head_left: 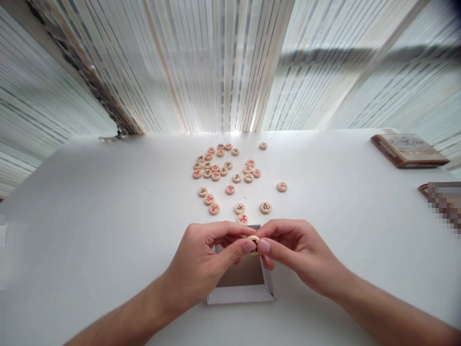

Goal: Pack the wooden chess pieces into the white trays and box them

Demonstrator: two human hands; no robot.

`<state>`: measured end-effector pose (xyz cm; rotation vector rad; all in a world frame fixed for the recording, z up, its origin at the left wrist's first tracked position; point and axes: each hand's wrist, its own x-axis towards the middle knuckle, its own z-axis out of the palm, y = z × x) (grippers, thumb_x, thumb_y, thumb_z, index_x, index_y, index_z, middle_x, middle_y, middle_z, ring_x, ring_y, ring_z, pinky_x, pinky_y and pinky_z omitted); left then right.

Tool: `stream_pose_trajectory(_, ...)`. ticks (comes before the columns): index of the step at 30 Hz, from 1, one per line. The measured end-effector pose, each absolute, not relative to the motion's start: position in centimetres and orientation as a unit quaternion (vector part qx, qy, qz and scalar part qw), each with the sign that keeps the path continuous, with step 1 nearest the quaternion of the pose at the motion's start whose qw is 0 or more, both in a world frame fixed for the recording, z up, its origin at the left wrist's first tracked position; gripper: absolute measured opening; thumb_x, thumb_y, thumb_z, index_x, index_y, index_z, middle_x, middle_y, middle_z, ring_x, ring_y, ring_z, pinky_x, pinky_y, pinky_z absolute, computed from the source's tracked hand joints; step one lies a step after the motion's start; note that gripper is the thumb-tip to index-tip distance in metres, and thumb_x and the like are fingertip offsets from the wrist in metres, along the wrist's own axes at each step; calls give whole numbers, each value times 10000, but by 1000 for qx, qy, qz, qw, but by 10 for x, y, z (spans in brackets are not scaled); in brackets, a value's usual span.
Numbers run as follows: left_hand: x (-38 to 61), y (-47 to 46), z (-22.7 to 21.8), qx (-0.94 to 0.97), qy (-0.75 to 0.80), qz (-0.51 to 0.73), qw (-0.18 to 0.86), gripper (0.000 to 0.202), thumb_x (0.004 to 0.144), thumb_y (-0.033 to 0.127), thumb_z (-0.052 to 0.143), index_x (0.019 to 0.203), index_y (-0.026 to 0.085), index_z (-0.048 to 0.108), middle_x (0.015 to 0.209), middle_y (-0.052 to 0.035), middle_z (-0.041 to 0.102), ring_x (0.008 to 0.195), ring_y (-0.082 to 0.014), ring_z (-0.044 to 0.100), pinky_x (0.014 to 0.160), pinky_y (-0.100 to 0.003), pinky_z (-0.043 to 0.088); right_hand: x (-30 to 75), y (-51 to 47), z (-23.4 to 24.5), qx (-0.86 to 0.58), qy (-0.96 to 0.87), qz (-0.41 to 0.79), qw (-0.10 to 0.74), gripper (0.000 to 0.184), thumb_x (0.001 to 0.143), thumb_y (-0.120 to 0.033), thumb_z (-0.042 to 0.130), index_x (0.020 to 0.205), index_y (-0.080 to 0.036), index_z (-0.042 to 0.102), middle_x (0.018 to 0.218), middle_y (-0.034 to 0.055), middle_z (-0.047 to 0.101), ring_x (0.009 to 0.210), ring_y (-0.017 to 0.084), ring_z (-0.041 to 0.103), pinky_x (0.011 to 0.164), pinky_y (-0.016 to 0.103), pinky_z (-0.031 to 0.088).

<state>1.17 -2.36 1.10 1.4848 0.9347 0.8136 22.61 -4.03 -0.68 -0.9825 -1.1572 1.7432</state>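
Note:
Between my two hands is a round wooden Chinese chess piece point(254, 244) with a black character on its face. My left hand point(216, 252) pinches it from the left, thumb in front. From the right, the thumb and fingertips of my right hand point(293, 245) grip the same piece. Directly beneath is a shallow open box point(241, 294) with white walls and a brown floor, partly covered by my hands. Just beyond my fingertips lie a red-marked piece point(242, 219) and a black-marked piece point(239, 208).
Several more red and black pieces point(216, 176) are scattered over the white table point(118, 206). A lone piece point(282, 187) sits to the right. At the far right is a brown-edged box point(410, 150), with another object point(425, 192) partly blurred out. A striped string curtain point(223, 67) hangs behind.

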Motion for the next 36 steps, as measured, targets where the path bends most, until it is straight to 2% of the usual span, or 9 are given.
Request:
stream_pose_trajectory(8,16,-24,18,610,378,338,610,280,932,196,808,1210,199,837,911,-62,874,782,-181,801,749,-254,655,227,-40,-6,-395,-446,685,419,243,858,-398,900,857,-165,831,620,16,699,574,121,581,593,250,494)
stream_pose_trajectory(14,16,-24,15,572,397,340,632,284,895,206,841,1176,165,834,886,-78,863,750,-193,796,754,-288,672,227,-39,-8,-388,-431,697,421,298,875,-427,886,788,-163,780,621,14,698,575,131,614,605,264,498)
stream_pose_trajectory(20,15,-26,13,560,410,335,637,285,894,250,851,1166,168,832,850,-64,843,752,-177,781,777,-277,660,229,-40,-13,-368,-438,706,418,363,977,-473,770,796,-159,751,641,17,707,590,131,637,631,266,502)
stream_pose_trajectory(26,15,-25,14,578,406,332,625,259,898,253,853,1149,189,841,895,-67,855,809,-186,794,788,-265,654,228,-41,-9,-377,-437,707,409,283,919,-413,846,816,-161,770,613,4,690,591,134,623,653,277,509)
stream_pose_trajectory(30,9,-19,17,592,416,397,564,259,894,240,858,1149,204,829,873,-41,827,788,-166,771,765,-246,638,232,-39,-7,-399,-426,688,431,297,936,-438,824,815,-172,772,643,16,692,572,130,603,603,267,480)
stream_pose_trajectory(33,3,-13,20,561,431,473,524,145,967,253,777,1098,213,824,836,-21,789,673,-129,707,663,-233,603,236,-37,-7,-419,-419,673,442,299,952,-438,805,801,-183,766,676,25,699,588,132,596,616,273,482)
stream_pose_trajectory(36,-1,-8,20,541,425,523,504,118,1003,237,719,1049,209,824,829,-21,772,668,-131,677,639,-242,578,236,-37,-9,-421,-420,678,431,301,943,-442,812,790,-189,762,686,26,697,586,134,584,622,281,486)
